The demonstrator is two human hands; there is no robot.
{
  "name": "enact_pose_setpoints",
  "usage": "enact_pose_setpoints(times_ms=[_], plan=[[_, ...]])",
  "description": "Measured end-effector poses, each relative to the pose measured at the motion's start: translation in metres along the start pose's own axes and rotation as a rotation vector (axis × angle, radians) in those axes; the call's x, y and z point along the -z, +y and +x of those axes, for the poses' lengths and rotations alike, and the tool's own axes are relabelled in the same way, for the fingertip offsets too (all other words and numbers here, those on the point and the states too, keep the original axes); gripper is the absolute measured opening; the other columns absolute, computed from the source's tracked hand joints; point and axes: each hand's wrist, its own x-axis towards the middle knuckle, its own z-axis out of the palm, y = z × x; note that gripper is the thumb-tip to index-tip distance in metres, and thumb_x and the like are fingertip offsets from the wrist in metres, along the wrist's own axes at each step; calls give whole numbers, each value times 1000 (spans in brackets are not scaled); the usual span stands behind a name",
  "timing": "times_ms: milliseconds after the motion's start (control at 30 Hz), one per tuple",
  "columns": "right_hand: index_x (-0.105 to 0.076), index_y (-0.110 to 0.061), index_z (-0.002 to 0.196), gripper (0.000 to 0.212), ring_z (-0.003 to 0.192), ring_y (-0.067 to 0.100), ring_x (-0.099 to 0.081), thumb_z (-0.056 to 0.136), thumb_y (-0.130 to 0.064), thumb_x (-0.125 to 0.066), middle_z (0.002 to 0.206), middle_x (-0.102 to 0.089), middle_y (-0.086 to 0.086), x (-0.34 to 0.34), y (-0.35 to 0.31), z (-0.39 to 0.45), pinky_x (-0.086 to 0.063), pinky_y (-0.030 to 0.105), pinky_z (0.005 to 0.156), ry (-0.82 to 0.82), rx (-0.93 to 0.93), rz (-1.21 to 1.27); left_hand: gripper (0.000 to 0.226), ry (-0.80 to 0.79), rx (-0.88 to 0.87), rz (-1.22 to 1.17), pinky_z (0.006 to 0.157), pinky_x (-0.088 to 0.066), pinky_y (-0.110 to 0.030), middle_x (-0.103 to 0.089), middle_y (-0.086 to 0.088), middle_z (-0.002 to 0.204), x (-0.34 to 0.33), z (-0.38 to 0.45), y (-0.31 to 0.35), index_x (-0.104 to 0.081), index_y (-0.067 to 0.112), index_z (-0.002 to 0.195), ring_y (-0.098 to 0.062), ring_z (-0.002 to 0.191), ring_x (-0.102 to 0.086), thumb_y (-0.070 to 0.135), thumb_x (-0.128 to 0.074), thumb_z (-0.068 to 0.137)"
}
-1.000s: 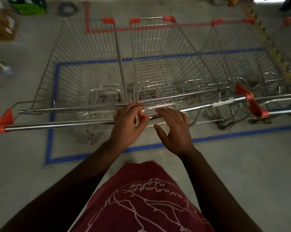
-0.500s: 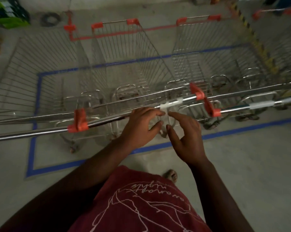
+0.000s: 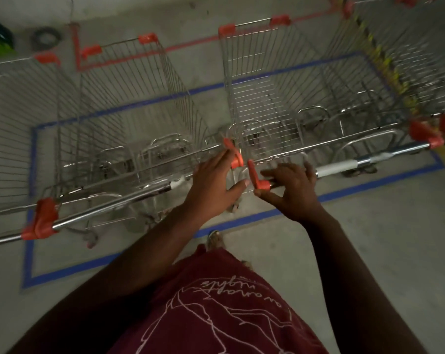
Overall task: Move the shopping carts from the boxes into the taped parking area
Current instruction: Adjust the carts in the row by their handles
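L hand (image 3: 214, 186) spread, fingers loose over the orange end cap (image 3: 233, 154) of middle cart (image 3: 129, 118). R hand (image 3: 289, 189) spread on handle (image 3: 344, 166) of right cart (image 3: 300, 98), not clamped. Both carts w/in blue tape rectangle (image 3: 385, 180).

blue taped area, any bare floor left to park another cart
Little: the carts fill most of the blue tape rectangle. A bare strip lies along its near edge at the left corner. Between the handles at both hands it is tight.
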Motion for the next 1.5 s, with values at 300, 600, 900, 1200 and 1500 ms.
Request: enact_pose_setpoints(times_ms=[300,600,900,1200,1500], plan=[[-76,-40,95,29,95,4,-61,89,-66,-64,83,-65,-25,7,19,37,-25,44,110,-25,53,47,75,150,25,-14,82,-56,-37,-67,-3,110,-21,21,-18,-68,14,133,-18,96,-67,66,-70,79],[-66,-42,132,46,92,22,-69,98,-64,-46,104,-74,-12,17,42,97,-41,42,90,-245,386,-111,70,231,239,-8,88,-54,-49,-70,6,110,-31,18,-4,-67,24,123,-17,101,-68,66,-82,69],[-71,-37,120,41,79,27,-68,98,-61,-46,86,-72,-4,-8,14,95,-44,41,77,-118,449,-162,64,271,331,92,87,-50,-47,-61,13,93,-36,15,2,-69,28,133,-11,85,-65,56,-80,76],[-70,-39,121,41,83,22,-69,97,-61,-44,90,-73,-8,-3,13,86,-42,40,81,-166,429,-137,63,276,295,126,92,-43,-39,-60,17,93,-35,1,-1,-72,26,129,0,85,-57,60,-80,77],[-69,-39,121,41,78,23,-68,95,-60,-46,87,-71,-7,-2,7,75,-45,41,78,-179,419,-129,72,276,284,125,90,-22,-22,-61,17,96,-33,-2,-1,-70,26,133,0,90,-56,72,-65,78]])
